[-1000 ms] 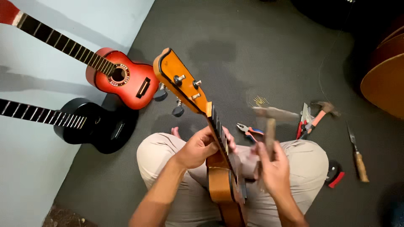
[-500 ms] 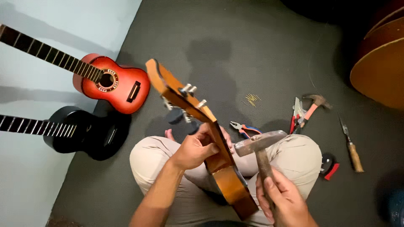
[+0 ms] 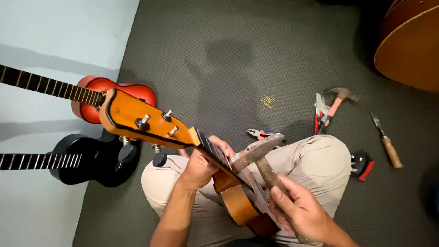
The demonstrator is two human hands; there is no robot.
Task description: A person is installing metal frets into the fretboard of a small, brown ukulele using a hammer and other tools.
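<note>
The small orange guitar [image 3: 192,151] has swung since a second ago, its headstock now pointing left over the lap, while the hammer [image 3: 258,158] has dropped from upright until its head lies against the fretboard. The left hand [image 3: 201,167] has its grip closed round the neck, and the right hand [image 3: 297,212] clasps the hammer's handle (pliers [image 3: 261,133] lie on the floor beyond).

Orange ukulele and hammer over my lap

The ukulele [image 3: 151,126] lay tilted, headstock up-left, neck in my left hand [image 3: 201,167]; the hammer [image 3: 257,151] rested its metal head against the fretboard, wooden handle in my right hand [image 3: 299,212]
</note>
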